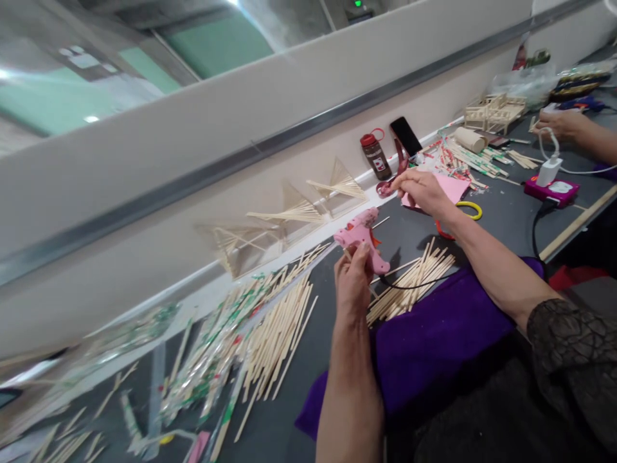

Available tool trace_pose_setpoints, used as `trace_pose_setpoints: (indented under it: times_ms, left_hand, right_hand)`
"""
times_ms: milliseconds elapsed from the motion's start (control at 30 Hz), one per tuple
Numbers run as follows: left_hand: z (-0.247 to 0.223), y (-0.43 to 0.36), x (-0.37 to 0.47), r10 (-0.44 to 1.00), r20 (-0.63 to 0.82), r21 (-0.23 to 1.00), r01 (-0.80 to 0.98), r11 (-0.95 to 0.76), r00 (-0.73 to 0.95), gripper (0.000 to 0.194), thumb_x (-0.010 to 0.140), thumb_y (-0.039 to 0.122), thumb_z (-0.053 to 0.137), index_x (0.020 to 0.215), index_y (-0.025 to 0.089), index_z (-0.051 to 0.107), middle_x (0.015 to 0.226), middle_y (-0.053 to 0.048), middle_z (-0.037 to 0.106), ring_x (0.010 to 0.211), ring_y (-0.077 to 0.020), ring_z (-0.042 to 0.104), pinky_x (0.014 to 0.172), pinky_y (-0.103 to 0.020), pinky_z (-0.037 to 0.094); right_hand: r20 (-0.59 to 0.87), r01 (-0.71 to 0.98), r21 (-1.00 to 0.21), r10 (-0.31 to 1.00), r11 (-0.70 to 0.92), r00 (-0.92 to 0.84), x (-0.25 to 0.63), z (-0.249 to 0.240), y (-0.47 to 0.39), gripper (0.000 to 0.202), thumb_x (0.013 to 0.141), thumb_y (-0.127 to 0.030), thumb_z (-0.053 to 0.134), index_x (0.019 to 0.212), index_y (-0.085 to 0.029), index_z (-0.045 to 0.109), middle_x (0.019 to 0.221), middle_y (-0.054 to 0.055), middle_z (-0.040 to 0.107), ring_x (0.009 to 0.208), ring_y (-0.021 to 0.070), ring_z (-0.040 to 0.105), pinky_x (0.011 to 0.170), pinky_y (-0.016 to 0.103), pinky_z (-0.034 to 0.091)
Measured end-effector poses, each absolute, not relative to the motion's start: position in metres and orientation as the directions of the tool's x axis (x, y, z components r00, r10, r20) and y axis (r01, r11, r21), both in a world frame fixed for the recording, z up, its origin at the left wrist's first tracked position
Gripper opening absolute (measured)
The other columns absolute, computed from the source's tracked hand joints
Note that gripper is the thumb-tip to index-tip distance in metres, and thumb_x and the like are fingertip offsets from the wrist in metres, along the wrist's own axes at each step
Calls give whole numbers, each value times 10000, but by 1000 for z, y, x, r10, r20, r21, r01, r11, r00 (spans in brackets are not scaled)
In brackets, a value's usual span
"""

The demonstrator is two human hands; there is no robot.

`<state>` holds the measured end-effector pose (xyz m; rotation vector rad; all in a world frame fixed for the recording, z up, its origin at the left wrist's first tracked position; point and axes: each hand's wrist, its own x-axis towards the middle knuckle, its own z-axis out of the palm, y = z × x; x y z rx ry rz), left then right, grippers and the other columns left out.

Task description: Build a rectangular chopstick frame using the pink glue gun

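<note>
My left hand (354,276) is closed around a pink glue gun (359,235) with an orange trigger, held above the table. A pale stick end pokes out by its fingers; I cannot tell whether it is gripped too. My right hand (424,193) is farther forward, its fingers bent and pinched at a dark red looped strip (384,189). Pink paper (453,187) lies beneath and beside this hand. Scissors with yellow and red handles (471,209) rest by the right wrist. Below the glue gun, loose wooden sticks (417,283) lie in a pile.
Twisted stick models (289,215) stand along the wall. Bagged sticks (216,328) and loose sticks (279,334) cover the left. A bottle (376,157) and phone (405,136) stand behind. A magenta power socket (551,191) and another person's hand (562,122) are right. Purple cloth (438,328) drapes the near edge.
</note>
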<state>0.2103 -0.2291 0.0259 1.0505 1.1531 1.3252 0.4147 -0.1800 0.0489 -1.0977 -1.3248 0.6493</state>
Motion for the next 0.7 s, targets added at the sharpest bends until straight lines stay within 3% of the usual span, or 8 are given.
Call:
trace_pose_setpoints:
  times_ms: [100,200,267,500,633,700]
  left_hand:
    - [27,-229,213,991,-35,985,-173,12,-128,461,473,435,823,793,154,645,617,26,650,537,-119,605,494,-207,463]
    - [29,-230,215,990,-45,987,-161,23,-131,440,463,433,809,755,156,630,600,26,647,525,-119,599,494,-212,466]
    - [31,-231,215,989,-41,988,-153,20,-139,431,459,433,800,743,159,628,590,25,644,513,-117,591,484,-211,461]
    - [35,-234,217,986,-15,985,-171,-13,-164,419,453,435,787,738,162,646,593,26,648,501,-109,577,486,-216,475]
    - [36,-235,218,988,-32,985,-170,6,-148,425,452,442,800,730,159,647,591,20,642,509,-116,581,479,-218,473]
    - [35,-235,218,991,-30,982,-187,5,-134,425,453,441,805,728,160,644,591,21,638,506,-114,577,480,-218,476]
  right_hand:
    - [375,307,-895,919,324,124,409,48,-179,235,842,-154,418,783,-151,645,702,-5,631,479,85,474,527,239,381]
    - [394,590,-763,914,265,98,403,47,-179,273,855,-120,420,668,-152,617,667,18,622,600,116,539,616,241,384]
    - [393,690,-689,914,222,98,400,46,-180,291,851,-97,446,620,-145,617,652,42,625,655,136,542,641,256,362]
    - [337,758,-637,935,137,114,394,38,-179,244,846,-189,548,726,-125,751,721,51,710,706,152,608,630,245,369]
    - [359,724,-656,932,214,50,392,30,-176,194,762,-118,601,808,-160,784,850,42,773,834,162,681,730,226,446]
    - [362,665,-705,931,248,37,392,27,-176,209,734,-83,597,809,-165,773,821,25,767,776,150,691,711,222,467]
